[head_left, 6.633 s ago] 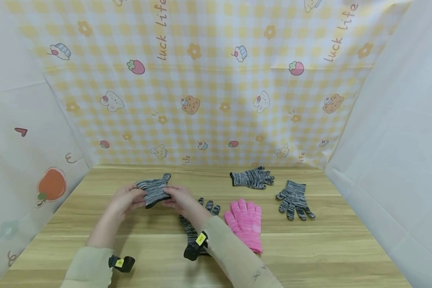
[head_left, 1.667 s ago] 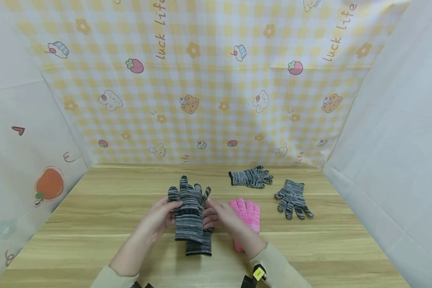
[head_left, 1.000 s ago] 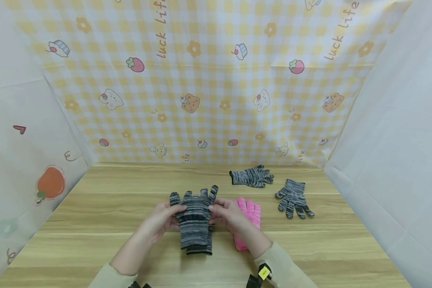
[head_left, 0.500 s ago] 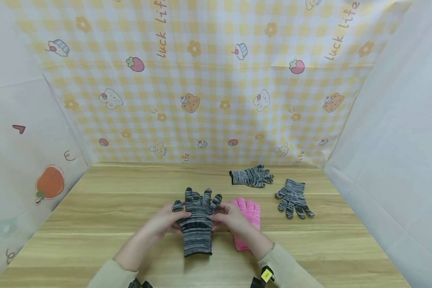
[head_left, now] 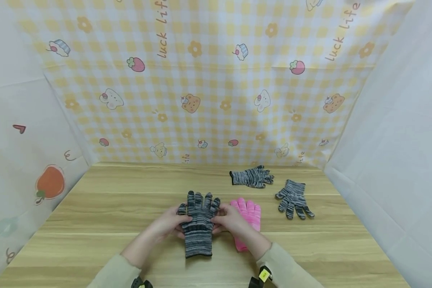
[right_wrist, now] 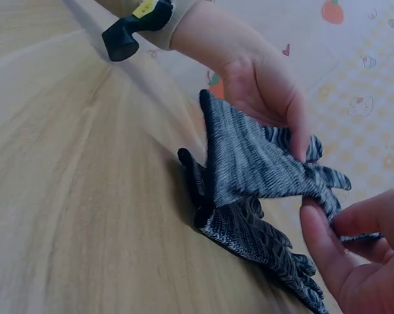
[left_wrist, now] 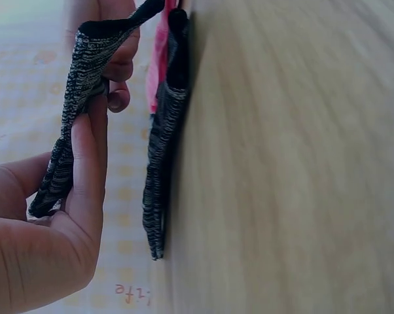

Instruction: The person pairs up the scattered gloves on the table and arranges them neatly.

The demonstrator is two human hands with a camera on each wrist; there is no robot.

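A grey-and-black knit glove is held between both hands near the middle of the table, fingers pointing away and cuff toward me. My left hand pinches its left edge, thumb on top and fingers underneath. On the opposite edge, my right hand grips it the same way. Both wrist views show a second grey-and-black glove lying flat on the table below, with a gap between the two. From the head view this lower glove is hidden by the held one.
Close to the right hand lies a pink glove, partly covered by the forearm. Two more grey-and-black gloves lie farther right, one sideways near the back edge and one fingers-forward. A checked cloth hangs behind the wooden table.
Both hands have brought the held glove from the left rear to above the lower glove. Over the last second it moved slightly right and nearer, and its cuff now covers the lower one's.
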